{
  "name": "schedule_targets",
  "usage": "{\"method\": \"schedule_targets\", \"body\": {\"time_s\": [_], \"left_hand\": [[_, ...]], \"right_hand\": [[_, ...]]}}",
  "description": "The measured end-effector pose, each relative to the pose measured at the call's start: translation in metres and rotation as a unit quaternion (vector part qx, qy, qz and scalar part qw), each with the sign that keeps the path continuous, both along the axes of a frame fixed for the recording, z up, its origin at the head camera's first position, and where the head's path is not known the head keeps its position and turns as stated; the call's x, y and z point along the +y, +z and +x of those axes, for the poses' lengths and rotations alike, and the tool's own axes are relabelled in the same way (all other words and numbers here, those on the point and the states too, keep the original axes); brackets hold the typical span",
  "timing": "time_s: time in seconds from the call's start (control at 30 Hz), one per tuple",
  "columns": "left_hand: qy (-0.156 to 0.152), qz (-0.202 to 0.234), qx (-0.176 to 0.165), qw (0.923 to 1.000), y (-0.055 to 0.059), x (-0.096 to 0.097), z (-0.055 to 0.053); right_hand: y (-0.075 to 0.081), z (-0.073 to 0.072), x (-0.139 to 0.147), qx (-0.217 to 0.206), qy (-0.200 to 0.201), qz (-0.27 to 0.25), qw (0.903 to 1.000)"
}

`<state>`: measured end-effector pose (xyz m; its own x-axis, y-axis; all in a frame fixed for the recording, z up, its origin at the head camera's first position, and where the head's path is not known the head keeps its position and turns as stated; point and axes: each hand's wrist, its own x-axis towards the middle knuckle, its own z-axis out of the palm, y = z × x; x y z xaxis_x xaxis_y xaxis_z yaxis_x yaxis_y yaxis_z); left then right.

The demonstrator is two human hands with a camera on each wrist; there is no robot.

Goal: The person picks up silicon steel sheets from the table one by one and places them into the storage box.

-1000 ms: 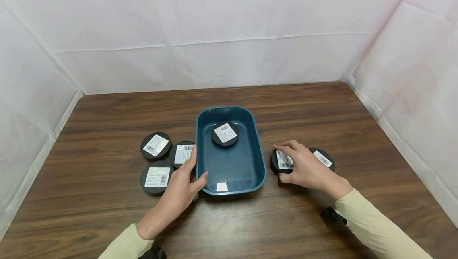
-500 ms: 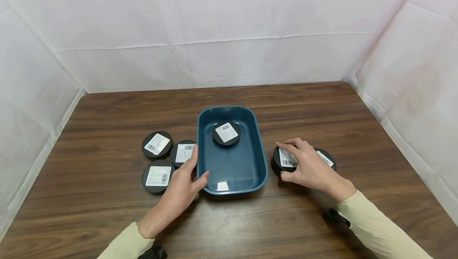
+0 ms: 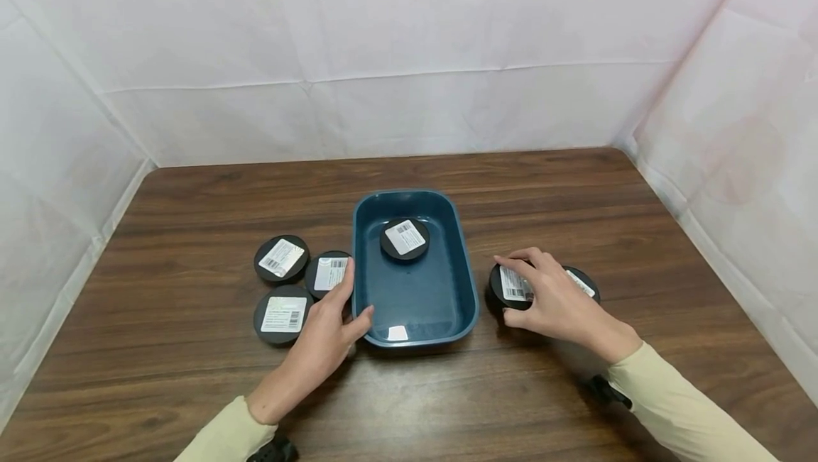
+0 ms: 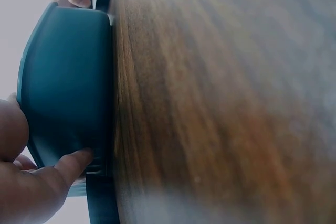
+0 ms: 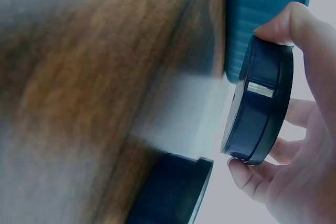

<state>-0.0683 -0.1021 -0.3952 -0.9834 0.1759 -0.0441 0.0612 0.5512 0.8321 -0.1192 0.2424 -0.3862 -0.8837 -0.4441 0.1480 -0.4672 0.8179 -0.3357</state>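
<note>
Fingers of the left hand (image 3: 317,338) grip a dark-blue rectangular plastic tray (image 3: 415,299); those of the right hand (image 3: 552,304) pinch a round black disc (image 3: 515,284) with a white barcode label, right of the tray. The brown wood-grain table (image 3: 172,270) backs onto creased white sheeting (image 3: 409,22).

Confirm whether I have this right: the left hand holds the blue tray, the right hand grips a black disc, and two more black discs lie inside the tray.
The count is wrong: the head view shows one black disc inside the blue tray, not two. The left hand does hold the tray, and the right hand grips another disc.
</note>
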Motion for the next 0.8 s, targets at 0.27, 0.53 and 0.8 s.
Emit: {"method": "schedule_targets", "body": {"time_s": [0.27,0.53,0.8], "left_hand": [[0.003,-0.005,0.003,1.0,-0.001,0.0,0.0],[0.003,-0.009,0.004,1.0,-0.001,0.0,0.0],[0.0,-0.004,0.002,1.0,-0.002,0.0,-0.001]], "right_hand": [[0.007,0.003,0.003,0.001,-0.011,-0.002,0.9999],[0.011,0.009,0.0,0.006,-0.014,-0.006,0.9999],[0.008,0.013,-0.001,0.025,-0.007,-0.012,0.9996]]}}
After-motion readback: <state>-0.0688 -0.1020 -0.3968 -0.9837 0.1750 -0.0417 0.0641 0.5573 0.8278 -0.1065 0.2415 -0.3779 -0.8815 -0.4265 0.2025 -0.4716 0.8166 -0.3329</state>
